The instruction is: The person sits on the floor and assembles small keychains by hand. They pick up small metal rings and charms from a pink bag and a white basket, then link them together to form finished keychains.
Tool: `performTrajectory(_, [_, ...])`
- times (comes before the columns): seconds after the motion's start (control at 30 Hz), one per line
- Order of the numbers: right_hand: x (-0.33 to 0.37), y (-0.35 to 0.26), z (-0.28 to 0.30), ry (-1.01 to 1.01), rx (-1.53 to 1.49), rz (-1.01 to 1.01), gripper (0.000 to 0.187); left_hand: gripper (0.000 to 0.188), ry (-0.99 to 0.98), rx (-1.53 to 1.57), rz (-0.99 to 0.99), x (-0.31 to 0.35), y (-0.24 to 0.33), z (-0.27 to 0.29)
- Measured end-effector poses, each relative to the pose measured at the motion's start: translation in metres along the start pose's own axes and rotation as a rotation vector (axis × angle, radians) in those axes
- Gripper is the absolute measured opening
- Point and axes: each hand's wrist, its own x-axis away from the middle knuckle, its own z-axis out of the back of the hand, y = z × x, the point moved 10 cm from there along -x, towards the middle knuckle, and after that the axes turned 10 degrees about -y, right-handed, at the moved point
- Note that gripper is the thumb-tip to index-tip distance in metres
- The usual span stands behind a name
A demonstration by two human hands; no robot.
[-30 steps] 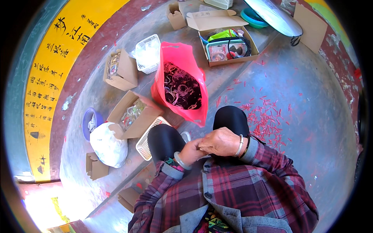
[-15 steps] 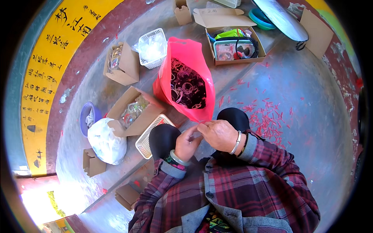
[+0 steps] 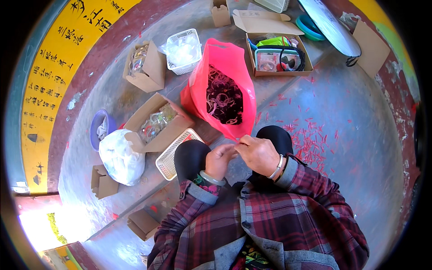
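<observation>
Seen from above: left hand [image 3: 219, 160] and right hand [image 3: 257, 154] brought together over the knees, fingertips pinched at something too small to make out. Just ahead, touching the right hand's fingertips, an open bright pink plastic bag [image 3: 219, 81] full of dark tangled loops. To the left, a white plastic lattice basket [image 3: 173, 154], an open brown cardboard box [image 3: 157, 123], a knotted white plastic sack [image 3: 119, 155]. Scattered red scraps [image 3: 310, 139] on the grey concrete floor [image 3: 360, 112].

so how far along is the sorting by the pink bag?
Done: red scraps litter the floor. In hand: left hand and right hand meet over something too small to identify. Left: the pink bag still holds a dark tangled heap.
</observation>
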Motion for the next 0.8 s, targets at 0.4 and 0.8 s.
performTrajectory(0.4, [-0.002,-0.024,-0.003,0.054,0.059,0.087,0.028,0.027,0.001,-0.181,-0.166,0.007,0.031,-0.007])
performTrajectory(0.8, [-0.022,-0.004,0.022,0.156,-0.188,0.055,0.015,0.017,0.199,-0.029,-0.073,0.007,0.013,0.024])
